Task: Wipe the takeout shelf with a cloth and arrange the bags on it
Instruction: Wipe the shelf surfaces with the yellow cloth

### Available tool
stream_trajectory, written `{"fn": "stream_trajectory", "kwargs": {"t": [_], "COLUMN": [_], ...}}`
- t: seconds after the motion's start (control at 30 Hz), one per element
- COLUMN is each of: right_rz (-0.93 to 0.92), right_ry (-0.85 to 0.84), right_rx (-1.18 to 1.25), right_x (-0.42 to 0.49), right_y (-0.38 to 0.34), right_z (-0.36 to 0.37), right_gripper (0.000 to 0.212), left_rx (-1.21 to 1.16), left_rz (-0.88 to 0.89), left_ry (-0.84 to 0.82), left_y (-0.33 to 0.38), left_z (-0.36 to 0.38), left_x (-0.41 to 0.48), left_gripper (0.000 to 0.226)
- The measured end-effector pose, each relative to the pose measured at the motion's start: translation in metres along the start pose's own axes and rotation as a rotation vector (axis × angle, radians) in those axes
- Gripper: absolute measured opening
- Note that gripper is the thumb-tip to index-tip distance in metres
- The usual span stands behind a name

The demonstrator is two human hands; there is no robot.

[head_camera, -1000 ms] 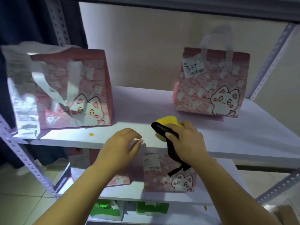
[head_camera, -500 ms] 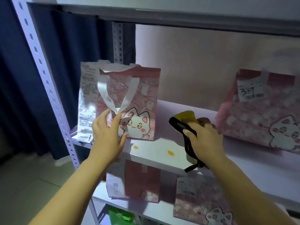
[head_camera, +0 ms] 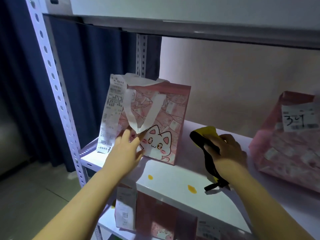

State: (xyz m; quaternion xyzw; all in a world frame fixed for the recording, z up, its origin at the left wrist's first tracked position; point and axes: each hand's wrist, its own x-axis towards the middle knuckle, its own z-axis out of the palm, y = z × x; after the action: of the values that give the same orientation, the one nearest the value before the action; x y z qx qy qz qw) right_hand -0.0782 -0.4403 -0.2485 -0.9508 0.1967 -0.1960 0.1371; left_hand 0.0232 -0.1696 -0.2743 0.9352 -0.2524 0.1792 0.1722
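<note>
A pink cat-print takeout bag (head_camera: 166, 118) with a long receipt (head_camera: 110, 116) stands upright at the left end of the white shelf (head_camera: 173, 184). My left hand (head_camera: 124, 153) reaches to its lower front with fingers straight, touching the bag's face. My right hand (head_camera: 225, 151) grips a yellow cloth with black trim (head_camera: 206, 134) just above the shelf, to the right of that bag. A second pink bag (head_camera: 290, 141) with a handwritten label sits at the right edge. Two yellow spots (head_camera: 191, 188) mark the shelf's front.
A perforated metal upright (head_camera: 57, 94) stands left of the bag, with a dark blue curtain (head_camera: 83, 80) behind it. The shelf above (head_camera: 207, 30) overhangs. More pink bags (head_camera: 155, 219) stand on the lower shelf.
The view has swung left and closer to the left bag. My left hand moved from the shelf's front edge up to that bag's face. My right hand still holds the cloth.
</note>
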Motion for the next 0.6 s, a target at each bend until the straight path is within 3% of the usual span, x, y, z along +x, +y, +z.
{"fn": "stream_trajectory", "kwargs": {"t": [0.2, 0.33, 0.6], "right_rz": [0.042, 0.070, 0.074], "right_ry": [-0.022, -0.026, -0.005], "right_rx": [-0.023, -0.022, 0.004], "right_x": [0.007, 0.006, 0.005], "right_y": [0.011, 0.018, 0.025], "right_z": [-0.002, -0.005, -0.006], "right_gripper": [0.033, 0.033, 0.033], "left_rx": [0.029, 0.038, -0.004], "left_rz": [-0.024, 0.064, 0.040], "left_ry": [-0.110, -0.108, -0.156], "left_y": [0.011, 0.017, 0.021], "left_z": [0.014, 0.023, 0.027], "left_x": [0.024, 0.039, 0.048], "left_gripper": [0.061, 0.068, 0.066]}}
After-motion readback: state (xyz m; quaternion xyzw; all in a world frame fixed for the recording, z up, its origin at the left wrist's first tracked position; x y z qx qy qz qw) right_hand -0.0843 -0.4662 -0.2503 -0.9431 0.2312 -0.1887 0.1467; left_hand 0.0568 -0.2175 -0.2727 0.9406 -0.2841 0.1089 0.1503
